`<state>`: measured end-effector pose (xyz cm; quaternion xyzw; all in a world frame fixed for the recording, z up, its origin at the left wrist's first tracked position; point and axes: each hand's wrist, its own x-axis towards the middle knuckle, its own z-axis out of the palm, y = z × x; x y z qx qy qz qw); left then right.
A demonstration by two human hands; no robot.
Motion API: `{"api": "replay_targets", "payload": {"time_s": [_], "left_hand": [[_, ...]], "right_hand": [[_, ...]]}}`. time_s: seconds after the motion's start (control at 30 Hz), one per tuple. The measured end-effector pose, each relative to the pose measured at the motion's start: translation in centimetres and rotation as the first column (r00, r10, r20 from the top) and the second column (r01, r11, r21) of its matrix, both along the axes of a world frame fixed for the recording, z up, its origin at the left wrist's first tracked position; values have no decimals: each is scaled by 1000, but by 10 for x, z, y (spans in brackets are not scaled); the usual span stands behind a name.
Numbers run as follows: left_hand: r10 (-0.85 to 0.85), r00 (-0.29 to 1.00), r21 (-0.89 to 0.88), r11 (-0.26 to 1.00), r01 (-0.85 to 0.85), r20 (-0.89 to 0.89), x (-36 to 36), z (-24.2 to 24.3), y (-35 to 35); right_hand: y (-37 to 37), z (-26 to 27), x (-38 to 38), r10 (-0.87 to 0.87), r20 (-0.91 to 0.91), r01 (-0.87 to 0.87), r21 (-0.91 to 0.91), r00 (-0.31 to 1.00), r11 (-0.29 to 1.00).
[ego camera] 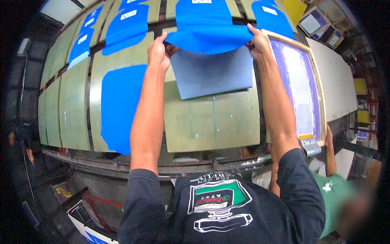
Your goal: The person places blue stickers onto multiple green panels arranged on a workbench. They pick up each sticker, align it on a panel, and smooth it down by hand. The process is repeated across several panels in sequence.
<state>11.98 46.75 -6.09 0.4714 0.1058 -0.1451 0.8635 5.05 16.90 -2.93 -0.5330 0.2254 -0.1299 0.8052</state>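
My left hand (pixel 159 52) and my right hand (pixel 259 42) each grip a corner of a blue fabric panel (pixel 210 39), its edge lifted and sagging between them. Beneath the raised edge a grey-blue sheet or panel (pixel 216 73) lies tilted over a greenish printing board (pixel 213 122). Farther up, blue fabric with a white printed patch (pixel 202 12) lies on the board behind. A flat blue fabric piece (pixel 120 100) rests on the board to the left, partly behind my left forearm.
A person in a green shirt (pixel 329 195) stands at the right, one hand by a wooden-framed printing screen (pixel 318 91); a squeegee (pixel 309 145) is at its near end. More boards with blue pieces (pixel 126 21) extend left and back. A metal rail (pixel 195 169) runs along the near edge.
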Motion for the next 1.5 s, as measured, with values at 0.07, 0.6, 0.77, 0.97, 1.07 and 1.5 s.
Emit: {"api": "replay_targets", "payload": {"time_s": [0.07,0.6,0.77,0.97,1.07,1.5], "left_hand": [[111,987,79,990,-121,120,15,53,-25],[95,995,450,888,-92,15,-2,-100,-42],[138,990,566,817,-110,-7,44,-136,-65],[212,977,603,784,-147,-37,23,-155,-40],[79,996,648,761,-37,-35,0,-136,-44],[162,987,740,661,-123,18,-8,-151,-1]], "right_hand": [[-23,29,22,-14,149,20,-37,989,999],[-29,-130,-20,-53,-146,38,-108,988,993],[-56,-176,37,-127,-255,45,-306,959,951],[-48,-196,50,-119,-290,-83,-598,950,797],[-48,-180,32,-275,-135,125,-647,952,752],[18,-185,40,-254,-306,-12,-660,918,752]]}}
